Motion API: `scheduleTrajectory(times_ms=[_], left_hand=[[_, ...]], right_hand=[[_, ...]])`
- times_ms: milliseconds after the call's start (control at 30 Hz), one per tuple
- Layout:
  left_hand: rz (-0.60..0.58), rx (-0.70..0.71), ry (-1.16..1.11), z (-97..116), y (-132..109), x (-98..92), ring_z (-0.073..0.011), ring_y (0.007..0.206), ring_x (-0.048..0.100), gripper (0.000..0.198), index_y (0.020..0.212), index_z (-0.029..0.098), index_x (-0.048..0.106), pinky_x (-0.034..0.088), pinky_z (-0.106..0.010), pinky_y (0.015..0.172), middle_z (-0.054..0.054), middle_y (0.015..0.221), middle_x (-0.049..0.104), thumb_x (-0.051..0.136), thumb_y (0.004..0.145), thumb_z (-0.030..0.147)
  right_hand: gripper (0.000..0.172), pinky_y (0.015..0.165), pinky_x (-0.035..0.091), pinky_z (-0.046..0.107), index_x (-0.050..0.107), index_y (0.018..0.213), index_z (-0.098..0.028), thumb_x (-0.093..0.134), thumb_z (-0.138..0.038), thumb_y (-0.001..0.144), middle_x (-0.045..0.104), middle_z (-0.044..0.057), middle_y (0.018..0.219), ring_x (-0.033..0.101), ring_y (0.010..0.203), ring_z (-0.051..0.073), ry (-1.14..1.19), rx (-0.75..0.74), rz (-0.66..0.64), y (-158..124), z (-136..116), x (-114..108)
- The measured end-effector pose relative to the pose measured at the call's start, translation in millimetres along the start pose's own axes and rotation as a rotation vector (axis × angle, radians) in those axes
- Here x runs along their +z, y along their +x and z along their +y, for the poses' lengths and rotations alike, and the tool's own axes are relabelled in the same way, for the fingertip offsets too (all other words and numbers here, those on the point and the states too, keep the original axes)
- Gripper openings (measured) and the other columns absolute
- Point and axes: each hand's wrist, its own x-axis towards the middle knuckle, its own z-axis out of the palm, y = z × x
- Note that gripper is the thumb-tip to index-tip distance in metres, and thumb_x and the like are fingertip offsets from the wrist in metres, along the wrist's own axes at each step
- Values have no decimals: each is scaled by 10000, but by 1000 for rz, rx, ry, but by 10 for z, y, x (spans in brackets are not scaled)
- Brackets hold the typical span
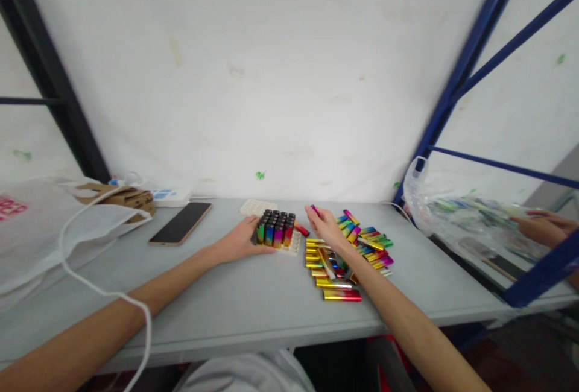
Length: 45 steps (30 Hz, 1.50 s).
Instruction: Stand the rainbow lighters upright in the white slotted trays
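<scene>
A block of lighters (277,228) with black tops and shiny rainbow-coloured bodies stands upright in rows on a pale tray with round holes (293,246). My left hand (246,238) is wrapped around the block's left side, thumb behind and fingers along the front lower edge. Just right of the block, a red lighter (302,230) lies on its side. My right hand (323,223) is closed on a small shiny purple piece, perhaps a lighter sleeve (315,210), mostly hidden by the fingers. Beneath and beside my right forearm lies a pile of shiny multicoloured lighter sleeves (342,295).
Behind the block lies another pale holed tray (257,207). On the left are a phone (181,223), a white plastic bag (54,235), a cardboard box (131,202) and a white cable (108,293). Blue frame posts (446,105) stand right; another person's hands (545,223) work beyond them.
</scene>
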Motion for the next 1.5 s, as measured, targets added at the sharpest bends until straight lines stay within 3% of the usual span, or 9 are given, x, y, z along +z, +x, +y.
scheduleTrajectory(times_ms=[100, 267, 467, 667, 900, 1000, 1167, 1300, 1500], left_hand=[[9, 11, -17, -5, -7, 9, -404, 1268, 693, 881, 1370, 200, 713, 536, -517, 1172, -141, 1341, 756, 865, 743, 800], [24, 20, -17, -2, -11, 32, -397, 1261, 694, 879, 1373, 173, 703, 531, -498, 1181, -152, 1352, 744, 880, 754, 772], [35, 3, -36, 10, -11, 27, -396, 1254, 704, 853, 1345, 208, 718, 547, -505, 1157, -133, 1335, 759, 911, 718, 753], [3, 26, -26, -26, -17, 11, -389, 1284, 679, 827, 1368, 212, 704, 524, -506, 1182, -138, 1364, 746, 878, 770, 756], [12, 14, -17, -14, -9, 36, -392, 1282, 679, 875, 1366, 185, 694, 522, -498, 1183, -145, 1364, 741, 894, 740, 763], [11, 7, -24, -1, -10, 29, -391, 1284, 679, 875, 1378, 207, 690, 527, -504, 1174, -135, 1362, 745, 889, 739, 769], [-1, 1, -38, 8, -16, 23, -403, 1300, 658, 889, 1409, 208, 684, 507, -519, 1192, -143, 1378, 732, 873, 753, 778], [0, -27, -55, 14, -24, 32, -404, 1286, 659, 893, 1400, 208, 695, 512, -520, 1179, -139, 1354, 739, 897, 733, 766], [-20, -23, -37, 35, -51, 29, -402, 1347, 640, 915, 1475, 204, 650, 492, -534, 1216, -149, 1428, 714, 905, 762, 717]], right_hand=[[615, 542, 239, 301, 397, 627, -259, 546, -766, 940, 359, -48, 570, 335, 567, 130, -205, -42, 114, -1, 34, 29], [472, 583, 259, 313, 405, 603, -263, 506, -606, 912, 372, -41, 576, 361, 583, 141, -295, -62, 200, 8, 38, 43], [523, 593, 268, 310, 429, 626, -260, 498, -678, 934, 407, -39, 578, 391, 604, 154, -294, -80, 175, -4, 25, 61], [434, 598, 264, 310, 421, 646, -258, 475, -554, 959, 393, -48, 587, 399, 603, 151, -356, -93, 139, 8, 17, 70], [497, 756, 438, 325, 529, 809, -238, 437, -627, 1103, 582, 9, 802, 557, 785, 194, -521, -326, -132, -140, -286, -140], [535, 833, 466, 335, 563, 789, -232, 467, -650, 1107, 624, 53, 901, 585, 853, 207, -575, -432, -167, -193, -373, -189], [610, 618, 358, 292, 637, 676, -211, 559, -674, 1065, 571, -8, 577, 485, 579, 159, -532, -287, -244, -253, -411, -133], [554, 612, 427, 283, 816, 876, -180, 605, -667, 1036, 745, 26, 676, 637, 602, 196, -393, -182, -355, -299, -415, -75], [460, 628, 472, 300, 804, 878, -199, 647, -601, 1038, 792, 62, 711, 704, 602, 236, -465, -208, -403, -260, -318, 26]])
